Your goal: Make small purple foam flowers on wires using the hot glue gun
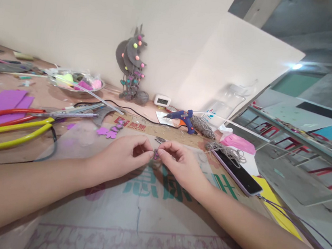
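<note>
My left hand and my right hand meet above the sheet-covered cardboard. Thumb and fingers of each are pinched together on a small purple and grey piece. Most of that piece is hidden by the fingertips, and its exact kind cannot be made out. Just beyond the fingertips lie small metal snips. Purple flower-shaped cutouts rest to the left of my left hand, beside a strip of grey and purple pieces.
Large scissors with red and yellow handles lie left, near purple sheets. At the back are a bowl, a hanging moon ornament, and a blue glue gun. Grey yarn and a phone lie right.
</note>
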The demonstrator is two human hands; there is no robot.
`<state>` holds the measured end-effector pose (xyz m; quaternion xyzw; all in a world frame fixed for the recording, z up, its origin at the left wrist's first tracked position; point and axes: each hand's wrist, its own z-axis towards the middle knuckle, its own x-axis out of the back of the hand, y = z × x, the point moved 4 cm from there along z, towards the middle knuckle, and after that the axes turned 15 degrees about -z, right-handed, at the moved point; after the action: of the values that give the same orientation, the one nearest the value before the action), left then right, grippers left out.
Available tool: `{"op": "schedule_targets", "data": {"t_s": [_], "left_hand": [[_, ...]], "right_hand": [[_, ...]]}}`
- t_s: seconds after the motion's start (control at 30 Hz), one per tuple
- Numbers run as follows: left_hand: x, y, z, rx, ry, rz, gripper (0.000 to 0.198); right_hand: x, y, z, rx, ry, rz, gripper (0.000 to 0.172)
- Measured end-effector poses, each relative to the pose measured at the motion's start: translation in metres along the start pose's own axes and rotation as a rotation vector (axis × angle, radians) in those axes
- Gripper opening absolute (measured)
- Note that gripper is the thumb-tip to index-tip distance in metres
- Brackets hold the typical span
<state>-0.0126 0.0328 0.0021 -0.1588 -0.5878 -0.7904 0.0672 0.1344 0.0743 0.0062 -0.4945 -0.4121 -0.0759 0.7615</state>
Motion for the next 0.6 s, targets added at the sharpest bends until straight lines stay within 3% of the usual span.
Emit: {"op": "schedule_targets", "data": {"t_s": [0.3, 0.6], "left_hand": [[0.0020, -0.0007, 0.0006, 0.020, 0.018, -0.039, 0.017], [0.0053, 0.0003, 0.0043, 0.023, 0.032, -0.131, 0.017]], "right_hand": [[0.0048, -0.0016, -0.0013, 0.015, 0.022, 0.006, 0.025], [0.0009, 0.0059, 0.0014, -0.057, 0.001, 0.123, 0.018]]}}
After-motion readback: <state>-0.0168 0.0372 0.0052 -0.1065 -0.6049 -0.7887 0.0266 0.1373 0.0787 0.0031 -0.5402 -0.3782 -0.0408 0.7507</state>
